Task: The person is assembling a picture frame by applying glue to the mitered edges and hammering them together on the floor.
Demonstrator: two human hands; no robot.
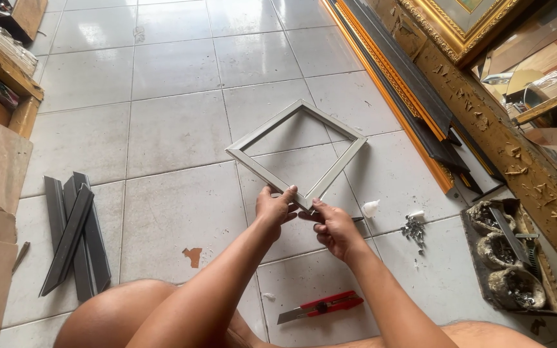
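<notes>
1. Head view: the grey frame (pixel 296 153) lies on the floor tiles (pixel 175 129), all four sides already joined.
2. Left hand (pixel 276 207) and right hand (pixel 331 225) pinch its near corner closed.
3. Judging by this, that corner seems left to fix; spare strips (pixel 75 235) lie unused.

1. A picture-framing workshop with a tiled floor (pixel 175 129).
2. Gilded frames (pixel 459 26) and long mouldings (pixel 394 71) lean at the right.
3. Cut grey moulding pieces (pixel 75 235), loose screws (pixel 412 229) and a red utility knife (pixel 322 305) lie about.
</notes>
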